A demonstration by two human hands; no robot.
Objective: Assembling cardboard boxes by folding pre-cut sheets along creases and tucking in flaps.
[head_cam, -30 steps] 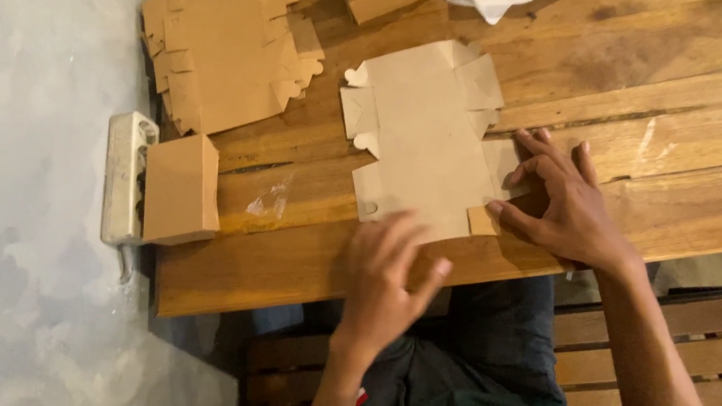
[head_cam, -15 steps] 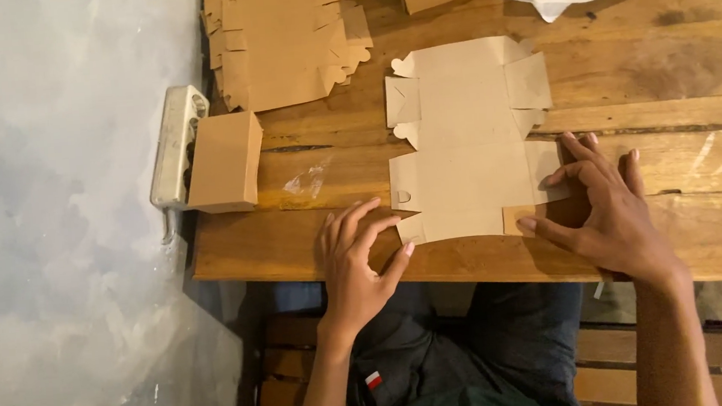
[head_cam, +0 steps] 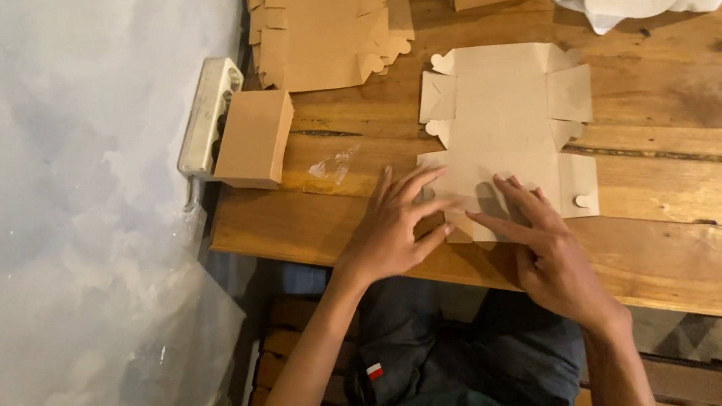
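Both hands, left hand [head_cam: 389,226] and right hand [head_cam: 545,249], spread flat (gripping nothing) on the cardboard box blank [head_cam: 501,123] at bench [head_cam: 681,229] centre, folded box [head_cam: 255,138] at nine o'clock; creasing near flap seems underway.

The left hand [head_cam: 393,230] is lying palm down, fingers spread and pointing far and right. The right hand [head_cam: 545,253] is lying flat just beside it, fingers reaching far-left, both forearms stretching in from the near edge.
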